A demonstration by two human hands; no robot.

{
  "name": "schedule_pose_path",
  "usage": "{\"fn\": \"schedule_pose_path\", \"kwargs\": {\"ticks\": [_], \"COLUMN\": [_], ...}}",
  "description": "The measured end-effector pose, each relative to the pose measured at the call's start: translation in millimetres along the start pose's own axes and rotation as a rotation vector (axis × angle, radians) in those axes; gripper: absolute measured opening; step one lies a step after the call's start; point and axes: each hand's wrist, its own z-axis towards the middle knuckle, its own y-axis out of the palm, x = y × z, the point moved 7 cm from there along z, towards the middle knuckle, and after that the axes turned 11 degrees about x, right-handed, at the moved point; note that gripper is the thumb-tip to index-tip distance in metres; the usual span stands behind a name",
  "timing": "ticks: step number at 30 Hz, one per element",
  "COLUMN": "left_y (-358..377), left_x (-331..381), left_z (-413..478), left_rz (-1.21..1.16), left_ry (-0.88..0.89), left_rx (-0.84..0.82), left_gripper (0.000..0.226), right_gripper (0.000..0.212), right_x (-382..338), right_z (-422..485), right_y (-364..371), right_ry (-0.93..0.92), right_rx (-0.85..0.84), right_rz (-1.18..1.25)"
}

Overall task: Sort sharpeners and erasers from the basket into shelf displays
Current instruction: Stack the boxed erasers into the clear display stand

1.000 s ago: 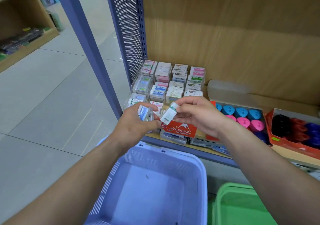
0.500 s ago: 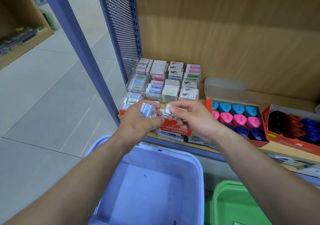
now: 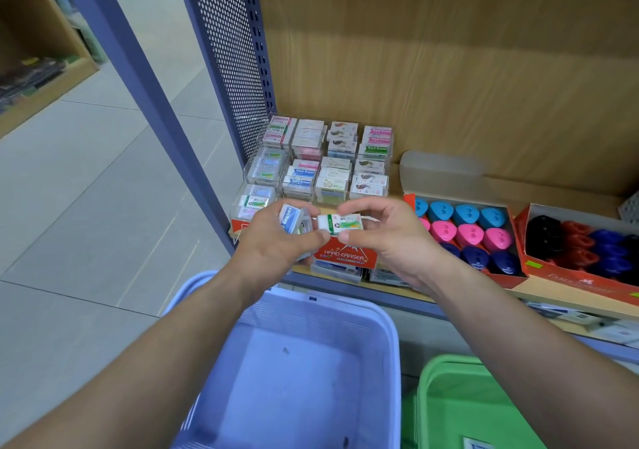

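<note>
My left hand grips a few erasers, the top one blue-labelled. Between thumb and fingers, my right hand pinches a white eraser with a green band, held flat and touching the left hand's fingertips. Both hands hover over the front of the clear eraser display and its red "Hard Eraser" box. Below them stands the blue basket, its floor almost bare. Sharpeners fill an orange box at the right.
A second box of dark, red and blue sharpeners sits at the far right. A green basket stands beside the blue one. A perforated blue shelf post rises on the left; tiled floor beyond it.
The right hand has turned the white eraser from upright to flat and brought it against the left hand's fingers. The view has shifted slightly.
</note>
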Motion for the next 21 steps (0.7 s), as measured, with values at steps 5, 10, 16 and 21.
{"fn": "schedule_pose_path", "kwargs": {"ticks": [5,10,16,21], "left_y": [0,-6,-30,-57], "left_x": [4,-6,-24,-35], "left_z": [-2,1,3,3], "left_rz": [0.027,0.109,0.19,0.216], "left_ry": [0.021,0.032,-0.019,-0.033], "left_rx": [0.02,0.0,0.021,0.056], "left_gripper": [0.024,0.022,0.022,0.019], "right_gripper": [0.035,0.022,0.016,0.015], "right_x": [-1,17,35,37], "right_z": [-2,-4,-6,26], "right_y": [3,4,-15,-12], "right_ry": [-0.067,0.054,0.083,-0.029], "right_rx": [-0.019,-0.119,-0.039,0.096], "right_rz": [-0.144,-0.161,-0.367,-0.516]}}
